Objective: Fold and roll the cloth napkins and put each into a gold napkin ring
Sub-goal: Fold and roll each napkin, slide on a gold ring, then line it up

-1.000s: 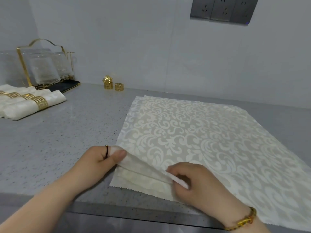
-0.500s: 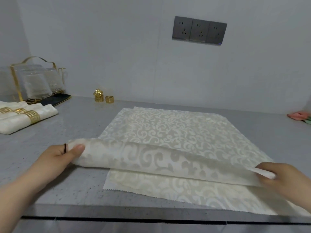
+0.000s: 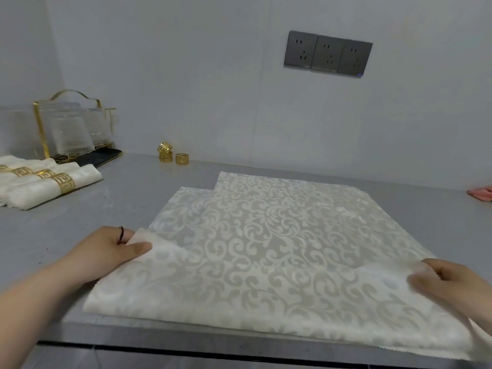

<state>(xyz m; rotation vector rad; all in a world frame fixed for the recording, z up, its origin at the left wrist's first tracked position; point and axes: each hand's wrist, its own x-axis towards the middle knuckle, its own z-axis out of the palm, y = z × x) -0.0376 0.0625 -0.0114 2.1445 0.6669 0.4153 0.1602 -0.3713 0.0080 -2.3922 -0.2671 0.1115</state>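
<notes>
Napkin: A cream damask cloth napkin (image 3: 266, 249) lies spread on the grey speckled surface (image 3: 119, 209), its near part doubled over.
Left hand (image 3: 106, 251): At the napkin's left edge, it pinches the lifted corner between thumb and fingers.
Right hand (image 3: 452, 286): At the napkin's right edge, it grips the matching corner, thumb on top.
Why: Held by both corners, the flap likely stays taut and square for a straight fold.
Rings: Three loose gold napkin rings (image 3: 173, 155) wait beyond the napkin's far left corner, apparently kept clear of the folding.
Finished: Rolled white napkins in gold rings (image 3: 45, 182) lie well left of the napkin, in front of a gold-framed rack of clear glasses (image 3: 69, 129).
Hidden: A pinked cloth edge shows under the napkin's near right corner, and a stepped layer shows at its far left. Whether these belong to a second napkin cannot be told.
Cut off: The right fingers are tucked under cloth; a pink item (image 3: 482, 193) right of the napkin runs out of view.
</notes>
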